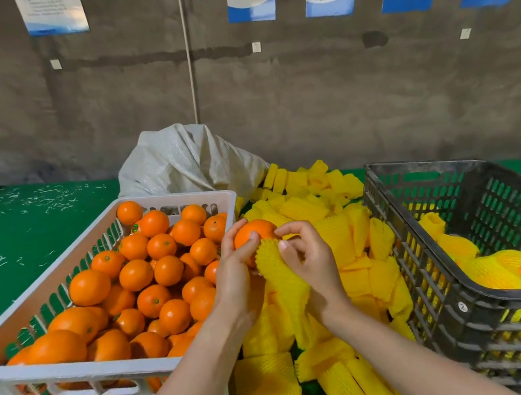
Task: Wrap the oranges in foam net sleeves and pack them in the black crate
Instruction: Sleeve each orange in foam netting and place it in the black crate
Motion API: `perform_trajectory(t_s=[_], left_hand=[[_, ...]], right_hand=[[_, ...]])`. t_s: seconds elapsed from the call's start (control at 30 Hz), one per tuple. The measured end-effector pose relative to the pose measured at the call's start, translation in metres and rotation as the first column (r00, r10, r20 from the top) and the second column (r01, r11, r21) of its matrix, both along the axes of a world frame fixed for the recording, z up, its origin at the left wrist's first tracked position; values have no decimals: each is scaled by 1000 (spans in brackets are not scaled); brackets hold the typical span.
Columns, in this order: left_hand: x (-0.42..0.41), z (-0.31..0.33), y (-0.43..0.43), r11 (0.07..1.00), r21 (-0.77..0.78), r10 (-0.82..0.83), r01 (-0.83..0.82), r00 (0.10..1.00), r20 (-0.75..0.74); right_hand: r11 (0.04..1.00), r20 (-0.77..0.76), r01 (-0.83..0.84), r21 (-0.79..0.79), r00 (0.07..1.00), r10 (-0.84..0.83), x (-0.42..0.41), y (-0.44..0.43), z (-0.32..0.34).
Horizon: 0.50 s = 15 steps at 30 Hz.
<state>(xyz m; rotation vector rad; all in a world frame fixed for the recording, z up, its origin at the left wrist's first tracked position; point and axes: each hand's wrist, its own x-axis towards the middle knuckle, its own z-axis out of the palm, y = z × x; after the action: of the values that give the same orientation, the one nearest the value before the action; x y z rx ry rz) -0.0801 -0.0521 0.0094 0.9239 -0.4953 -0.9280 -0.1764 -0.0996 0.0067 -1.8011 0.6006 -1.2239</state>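
fingers of the left hand (pixel 235 273) hold the orange (pixel 253 230) steady while the right hand (pixel 314 266) pinches the foam sleeve (pixel 277 272) open, ready to stretch over it.

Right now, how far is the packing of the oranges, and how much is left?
Done: a few wrapped oranges lie in the black crate, which is mostly unfilled. In hand: the left hand holds one orange while the right hand pinches a foam net sleeve over its lower part. Left: the white crate is heaped with bare oranges, and many loose sleeves wait between the crates. The job looks early.
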Motion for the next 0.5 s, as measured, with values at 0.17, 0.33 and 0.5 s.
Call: perform_trajectory(t_s=[0.17,0.33,0.5], left_hand=[[-1,-6,4,987,-63,-147,145,989,-28],[2,-8,7,981,11,-189,192,950,250],[-8,-9,-1,993,-82,-76,82,994,73]], right_hand=[[968,-48,191,-165,978,-201,-3,-13,6],[974,-60,205,-99,975,-212,-5,-14,4],[969,46,160,188,984,-171,1,0,-2]])
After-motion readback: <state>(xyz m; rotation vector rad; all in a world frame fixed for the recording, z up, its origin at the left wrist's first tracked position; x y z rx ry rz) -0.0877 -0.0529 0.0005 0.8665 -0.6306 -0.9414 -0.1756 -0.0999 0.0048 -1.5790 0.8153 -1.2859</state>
